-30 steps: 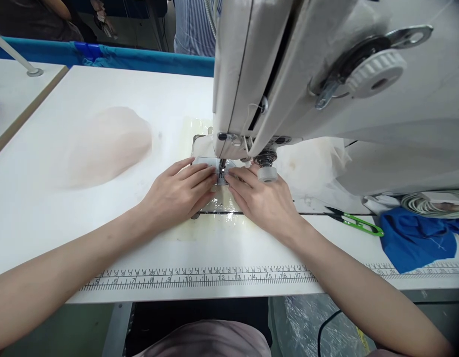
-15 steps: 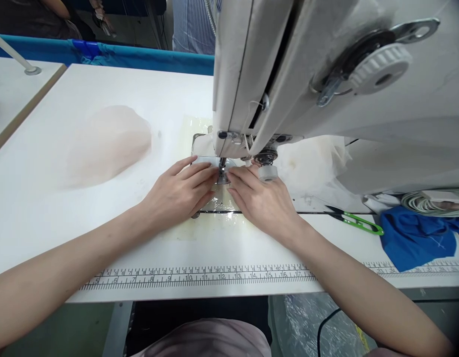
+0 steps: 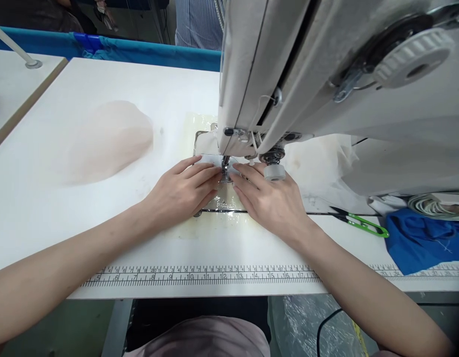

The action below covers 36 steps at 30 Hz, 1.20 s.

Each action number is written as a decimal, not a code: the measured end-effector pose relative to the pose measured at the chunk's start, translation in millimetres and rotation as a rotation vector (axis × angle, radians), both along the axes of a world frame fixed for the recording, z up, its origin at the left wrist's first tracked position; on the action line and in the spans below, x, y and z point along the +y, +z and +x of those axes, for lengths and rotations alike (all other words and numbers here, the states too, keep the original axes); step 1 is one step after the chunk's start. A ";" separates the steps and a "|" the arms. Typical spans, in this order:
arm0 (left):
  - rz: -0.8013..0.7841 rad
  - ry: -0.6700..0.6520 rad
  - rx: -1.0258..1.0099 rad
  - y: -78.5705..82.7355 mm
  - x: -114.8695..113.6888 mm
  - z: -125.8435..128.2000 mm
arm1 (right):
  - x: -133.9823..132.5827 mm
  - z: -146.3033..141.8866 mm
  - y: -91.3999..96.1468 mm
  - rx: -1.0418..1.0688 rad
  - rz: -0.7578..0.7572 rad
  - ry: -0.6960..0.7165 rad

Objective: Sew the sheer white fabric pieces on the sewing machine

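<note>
Both of my hands rest on the bed of a sewing machine (image 3: 248, 64), on either side of its presser foot (image 3: 225, 172). My left hand (image 3: 183, 192) lies palm down, fingers stretched toward the foot and fingertips close beside it. On the other side, my right hand (image 3: 274, 198) lies with its fingers extended and partly spread, under the white knob of the machine head. Sheer pale fabric (image 3: 322, 156) is spread to the right behind the right hand. Whether any cloth lies under the fingertips, I cannot tell.
A sheer beige fabric piece (image 3: 114, 144) lies on the table's left. Green-handled thread snips (image 3: 363, 225) and a blue cloth (image 3: 423, 240) are at the right. A ruler strip (image 3: 207, 278) runs along the front edge. Other people are partly visible beyond the blue cloth barrier (image 3: 158, 54).
The view has shifted slightly, so the machine head sits a little farther right in the picture. My hands keep nearly the same place beside the presser foot; the right fingers look slightly more spread.
</note>
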<state>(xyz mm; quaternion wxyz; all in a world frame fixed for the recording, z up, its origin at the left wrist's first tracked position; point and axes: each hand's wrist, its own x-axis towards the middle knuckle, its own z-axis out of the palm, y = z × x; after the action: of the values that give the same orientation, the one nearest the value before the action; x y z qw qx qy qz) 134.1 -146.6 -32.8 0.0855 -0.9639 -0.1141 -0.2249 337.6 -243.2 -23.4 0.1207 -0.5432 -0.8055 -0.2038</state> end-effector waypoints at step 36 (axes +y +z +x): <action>-0.104 0.065 -0.022 -0.6 -0.9 0.1 | -1.3 -4.7 0.6 0.076 -0.083 -0.015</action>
<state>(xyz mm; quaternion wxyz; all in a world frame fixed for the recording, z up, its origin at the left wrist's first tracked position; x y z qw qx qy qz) 134.2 -147.5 -33.4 0.0412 -0.9603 -0.1580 -0.2261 333.0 -244.5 -22.8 0.1271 -0.5612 -0.8039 -0.1501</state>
